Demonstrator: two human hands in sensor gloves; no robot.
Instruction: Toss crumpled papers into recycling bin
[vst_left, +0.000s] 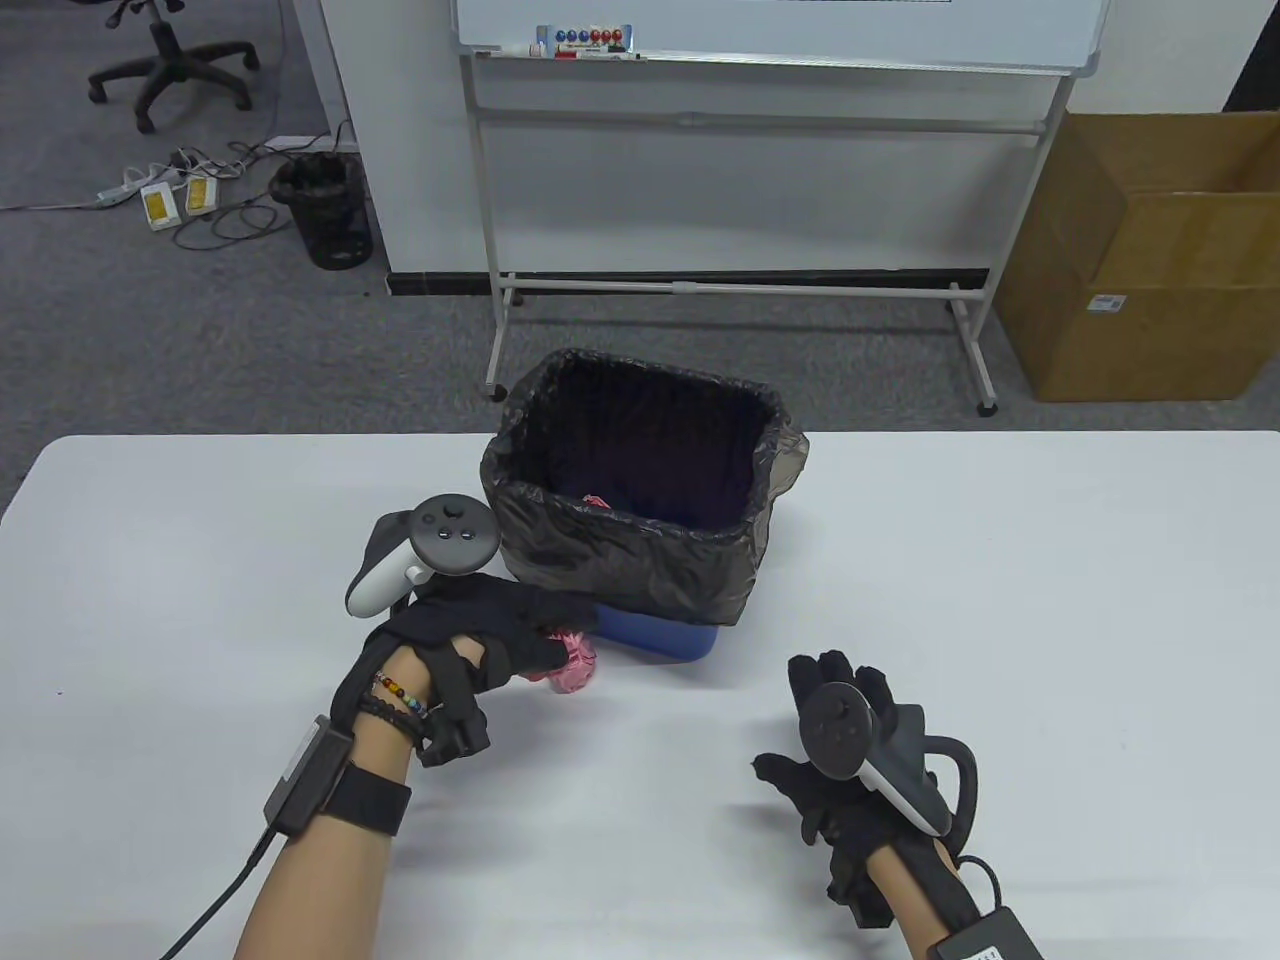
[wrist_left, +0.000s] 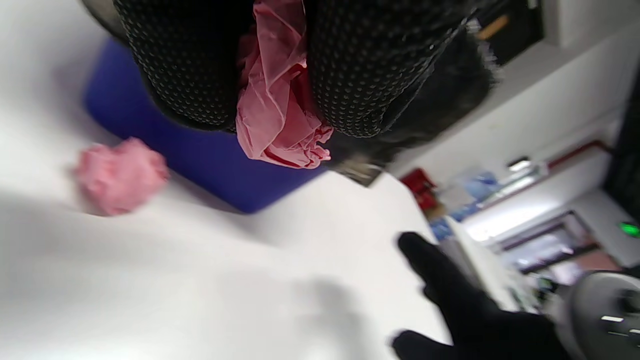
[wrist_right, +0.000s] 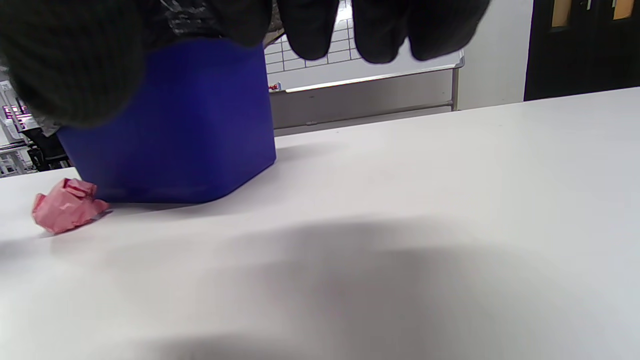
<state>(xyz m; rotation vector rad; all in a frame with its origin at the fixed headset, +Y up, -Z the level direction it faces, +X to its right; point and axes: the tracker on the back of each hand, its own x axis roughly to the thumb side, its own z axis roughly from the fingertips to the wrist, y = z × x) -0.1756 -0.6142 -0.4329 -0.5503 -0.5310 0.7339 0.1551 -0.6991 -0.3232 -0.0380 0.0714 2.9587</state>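
Note:
My left hand pinches a pink crumpled paper between thumb and fingers, just in front of the bin's front left corner. A second pink crumpled paper lies on the table against the bin's base, also in the right wrist view. The table view shows pink paper at my left fingertips; I cannot tell which of the two it is. The blue bin has a black liner, and a bit of pink paper lies inside. My right hand is open and empty, fingers spread, to the bin's front right.
The white table runs wide to the right of the bin. Beyond its far edge stand a whiteboard frame, a cardboard box and a black mesh bin on the floor.

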